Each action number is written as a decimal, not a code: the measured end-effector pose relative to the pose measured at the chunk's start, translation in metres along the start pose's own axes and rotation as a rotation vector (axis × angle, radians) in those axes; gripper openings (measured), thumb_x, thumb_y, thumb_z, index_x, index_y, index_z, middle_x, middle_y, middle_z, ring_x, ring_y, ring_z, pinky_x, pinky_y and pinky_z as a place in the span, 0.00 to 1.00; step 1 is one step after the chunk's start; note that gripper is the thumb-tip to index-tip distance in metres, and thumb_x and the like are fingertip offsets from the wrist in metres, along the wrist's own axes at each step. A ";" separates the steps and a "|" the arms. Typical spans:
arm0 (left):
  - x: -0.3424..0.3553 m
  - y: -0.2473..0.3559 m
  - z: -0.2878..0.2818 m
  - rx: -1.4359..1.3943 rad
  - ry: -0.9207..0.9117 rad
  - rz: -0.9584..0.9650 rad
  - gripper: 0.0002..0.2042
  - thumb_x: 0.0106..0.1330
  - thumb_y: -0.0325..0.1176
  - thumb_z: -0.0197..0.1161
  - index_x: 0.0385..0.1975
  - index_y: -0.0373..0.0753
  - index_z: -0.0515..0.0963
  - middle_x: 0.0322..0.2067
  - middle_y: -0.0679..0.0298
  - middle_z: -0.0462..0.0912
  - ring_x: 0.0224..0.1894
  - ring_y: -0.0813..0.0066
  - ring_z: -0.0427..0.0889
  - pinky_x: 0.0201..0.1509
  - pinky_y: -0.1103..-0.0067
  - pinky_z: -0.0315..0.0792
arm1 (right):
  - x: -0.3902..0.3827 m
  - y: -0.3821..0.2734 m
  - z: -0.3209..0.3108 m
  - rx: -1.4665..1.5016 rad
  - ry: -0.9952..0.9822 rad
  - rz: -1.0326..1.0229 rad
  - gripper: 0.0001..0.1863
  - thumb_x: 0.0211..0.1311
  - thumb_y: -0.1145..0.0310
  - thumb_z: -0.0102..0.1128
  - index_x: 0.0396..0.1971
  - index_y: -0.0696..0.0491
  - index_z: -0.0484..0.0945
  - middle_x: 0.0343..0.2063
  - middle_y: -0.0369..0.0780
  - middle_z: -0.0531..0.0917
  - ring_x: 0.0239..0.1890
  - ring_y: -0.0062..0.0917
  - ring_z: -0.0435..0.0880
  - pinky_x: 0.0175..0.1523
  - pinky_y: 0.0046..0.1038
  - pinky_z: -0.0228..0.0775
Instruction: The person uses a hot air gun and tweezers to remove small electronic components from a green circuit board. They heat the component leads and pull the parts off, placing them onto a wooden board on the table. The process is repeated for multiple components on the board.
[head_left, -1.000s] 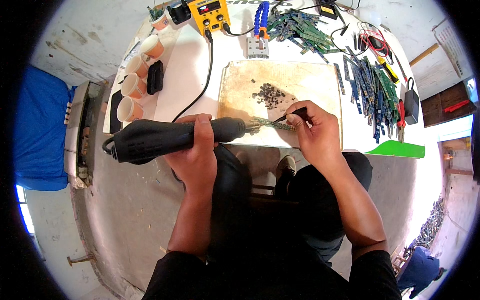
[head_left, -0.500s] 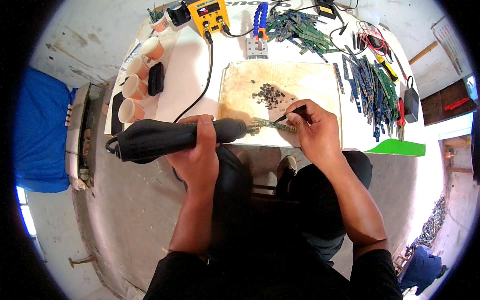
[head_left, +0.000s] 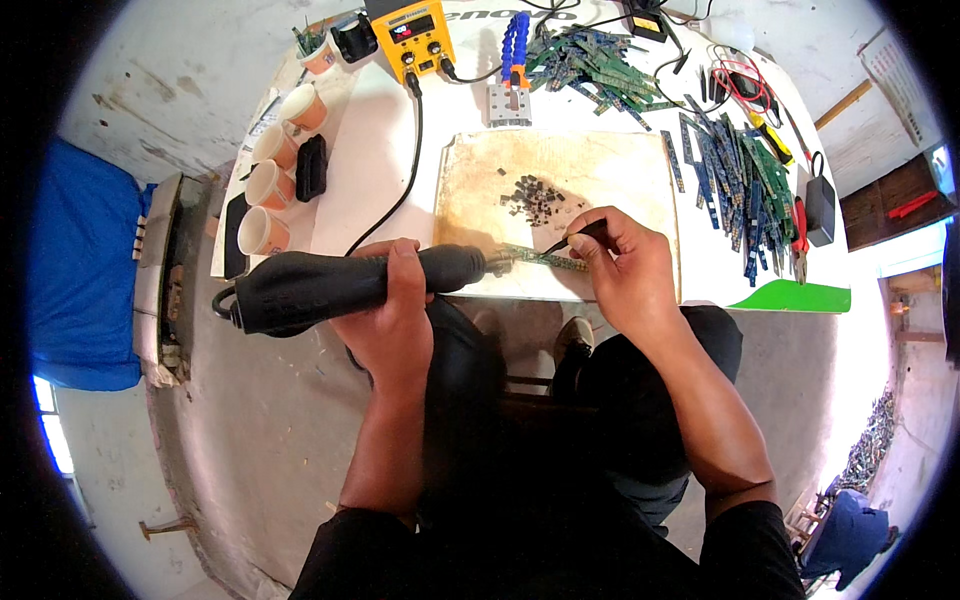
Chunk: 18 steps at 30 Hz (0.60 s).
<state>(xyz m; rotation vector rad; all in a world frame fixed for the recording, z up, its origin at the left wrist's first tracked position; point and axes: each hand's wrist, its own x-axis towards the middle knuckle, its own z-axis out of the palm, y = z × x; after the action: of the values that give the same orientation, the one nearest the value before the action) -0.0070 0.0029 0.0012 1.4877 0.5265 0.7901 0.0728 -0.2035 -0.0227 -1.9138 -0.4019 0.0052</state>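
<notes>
My left hand [head_left: 390,310] is wrapped round a black hot air gun [head_left: 320,290], whose metal nozzle points right at a narrow green circuit board strip [head_left: 560,261]. Pinched in my right hand [head_left: 625,265] is a pair of black tweezers [head_left: 575,240], with the tips at the strip. The strip lies near the front edge of a stained, pale square board [head_left: 465,190]. Just beyond it sits a small pile of dark chips [head_left: 537,200]. My right fingers hide part of the tweezers.
A yellow soldering station [head_left: 412,40] stands at the back, its cable running forward. Paper cups [head_left: 265,230] line the left side. Piles of circuit strips [head_left: 590,70] lie at the back and right, near red-handled pliers [head_left: 800,240]. A small metal clamp [head_left: 510,105] stands behind the board.
The hot air gun's nozzle and the tweezers have shifted slightly left along the strip. The whole view has tilted a little. Both hands keep their hold.
</notes>
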 end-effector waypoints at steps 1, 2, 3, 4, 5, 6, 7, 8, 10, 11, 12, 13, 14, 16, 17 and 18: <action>0.000 0.000 0.001 -0.012 0.005 0.003 0.08 0.68 0.27 0.67 0.38 0.27 0.79 0.35 0.56 0.86 0.30 0.75 0.84 0.27 0.85 0.79 | 0.000 0.000 0.000 -0.002 0.001 -0.003 0.03 0.67 0.79 0.64 0.38 0.59 0.81 0.26 0.45 0.84 0.28 0.22 0.82 0.36 0.26 0.74; 0.000 0.000 0.001 -0.012 0.001 0.007 0.08 0.68 0.27 0.67 0.38 0.27 0.79 0.35 0.56 0.86 0.30 0.75 0.84 0.27 0.85 0.79 | 0.000 0.000 0.000 -0.004 0.001 -0.007 0.03 0.67 0.79 0.64 0.38 0.59 0.81 0.26 0.45 0.84 0.28 0.22 0.81 0.36 0.25 0.73; 0.000 -0.002 0.000 -0.013 -0.003 0.011 0.08 0.68 0.27 0.67 0.38 0.27 0.79 0.35 0.56 0.86 0.30 0.76 0.84 0.27 0.85 0.79 | 0.000 0.000 0.000 -0.006 0.002 -0.010 0.03 0.67 0.79 0.64 0.39 0.59 0.81 0.26 0.45 0.84 0.27 0.22 0.81 0.35 0.25 0.73; 0.001 -0.003 -0.001 -0.013 -0.007 0.016 0.08 0.68 0.28 0.67 0.39 0.27 0.79 0.35 0.56 0.86 0.30 0.76 0.84 0.27 0.85 0.79 | 0.000 0.000 0.000 -0.012 -0.006 -0.006 0.03 0.67 0.78 0.64 0.39 0.59 0.81 0.26 0.45 0.84 0.27 0.22 0.81 0.35 0.25 0.73; 0.000 -0.002 -0.001 -0.010 -0.005 0.013 0.08 0.68 0.28 0.67 0.39 0.27 0.79 0.35 0.56 0.86 0.30 0.76 0.84 0.27 0.85 0.79 | 0.000 0.000 -0.001 -0.019 -0.013 -0.002 0.03 0.67 0.78 0.64 0.39 0.59 0.81 0.26 0.45 0.84 0.27 0.22 0.81 0.35 0.25 0.73; 0.000 -0.001 -0.001 -0.007 -0.003 0.009 0.08 0.68 0.28 0.67 0.39 0.28 0.80 0.35 0.56 0.86 0.30 0.76 0.84 0.26 0.85 0.79 | 0.000 0.000 -0.001 -0.026 -0.020 0.003 0.03 0.67 0.78 0.64 0.39 0.59 0.81 0.26 0.45 0.84 0.27 0.22 0.81 0.35 0.26 0.73; -0.001 -0.001 0.000 -0.006 -0.002 0.005 0.08 0.68 0.28 0.67 0.39 0.28 0.80 0.35 0.56 0.86 0.30 0.76 0.84 0.26 0.85 0.79 | 0.000 -0.001 -0.002 -0.028 -0.023 0.006 0.03 0.67 0.78 0.64 0.39 0.59 0.81 0.25 0.44 0.84 0.27 0.22 0.81 0.35 0.26 0.73; -0.001 -0.002 -0.001 -0.007 -0.007 0.009 0.08 0.68 0.27 0.67 0.39 0.28 0.80 0.35 0.56 0.86 0.30 0.76 0.85 0.26 0.85 0.79 | 0.000 -0.001 -0.002 -0.030 -0.026 0.009 0.03 0.67 0.78 0.64 0.39 0.59 0.81 0.25 0.44 0.84 0.27 0.22 0.81 0.34 0.26 0.73; 0.000 -0.002 -0.001 -0.009 -0.017 0.018 0.08 0.68 0.27 0.67 0.39 0.28 0.80 0.35 0.56 0.86 0.30 0.76 0.85 0.26 0.85 0.79 | 0.000 -0.001 -0.002 -0.022 -0.022 0.002 0.03 0.67 0.78 0.63 0.38 0.59 0.81 0.25 0.44 0.84 0.26 0.21 0.80 0.34 0.26 0.73; 0.000 -0.003 -0.002 -0.003 -0.020 0.018 0.08 0.68 0.27 0.67 0.39 0.28 0.80 0.35 0.56 0.86 0.30 0.76 0.85 0.26 0.85 0.79 | 0.000 0.000 -0.001 -0.011 -0.015 -0.008 0.02 0.68 0.78 0.63 0.38 0.59 0.81 0.25 0.44 0.84 0.26 0.21 0.80 0.34 0.26 0.72; 0.001 -0.004 -0.003 0.004 -0.023 0.017 0.08 0.67 0.27 0.67 0.39 0.28 0.80 0.35 0.56 0.86 0.30 0.76 0.85 0.26 0.85 0.79 | 0.000 0.001 0.000 -0.001 -0.008 -0.018 0.02 0.68 0.79 0.63 0.38 0.59 0.81 0.25 0.43 0.84 0.26 0.21 0.80 0.34 0.26 0.72; 0.001 -0.006 -0.004 0.010 -0.025 0.015 0.08 0.67 0.27 0.67 0.39 0.28 0.80 0.35 0.56 0.86 0.30 0.76 0.85 0.26 0.85 0.79 | 0.000 0.001 0.000 -0.012 -0.012 -0.017 0.02 0.68 0.79 0.63 0.38 0.59 0.81 0.25 0.43 0.84 0.26 0.20 0.79 0.34 0.26 0.72; 0.001 -0.005 -0.003 0.003 -0.022 0.018 0.07 0.67 0.27 0.68 0.38 0.28 0.81 0.35 0.56 0.86 0.29 0.76 0.84 0.26 0.86 0.78 | 0.000 0.000 -0.001 -0.023 -0.015 -0.017 0.02 0.68 0.79 0.63 0.38 0.59 0.81 0.25 0.43 0.84 0.26 0.20 0.79 0.33 0.26 0.72; 0.000 -0.002 -0.001 -0.013 -0.015 0.025 0.07 0.67 0.27 0.68 0.38 0.28 0.81 0.34 0.56 0.86 0.29 0.77 0.84 0.26 0.86 0.78 | 0.000 0.000 -0.001 -0.030 -0.022 -0.003 0.02 0.68 0.79 0.62 0.39 0.59 0.81 0.25 0.43 0.84 0.26 0.19 0.79 0.33 0.25 0.72; 0.000 -0.003 0.000 0.008 -0.016 0.040 0.08 0.68 0.29 0.66 0.37 0.29 0.81 0.34 0.57 0.86 0.28 0.78 0.83 0.25 0.86 0.77 | 0.000 0.000 0.000 -0.026 -0.024 0.010 0.02 0.68 0.79 0.62 0.38 0.59 0.81 0.25 0.43 0.84 0.26 0.19 0.79 0.33 0.25 0.72; -0.001 -0.004 0.001 0.029 -0.017 0.054 0.09 0.70 0.31 0.65 0.37 0.30 0.81 0.34 0.57 0.86 0.27 0.78 0.83 0.24 0.86 0.76 | 0.000 0.000 0.000 -0.022 -0.026 0.023 0.02 0.68 0.79 0.62 0.38 0.59 0.81 0.26 0.43 0.84 0.27 0.19 0.79 0.33 0.25 0.72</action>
<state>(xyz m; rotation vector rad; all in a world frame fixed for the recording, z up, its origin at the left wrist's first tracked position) -0.0064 0.0024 -0.0032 1.5390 0.4886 0.8149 0.0725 -0.2037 -0.0226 -1.9418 -0.3994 0.0413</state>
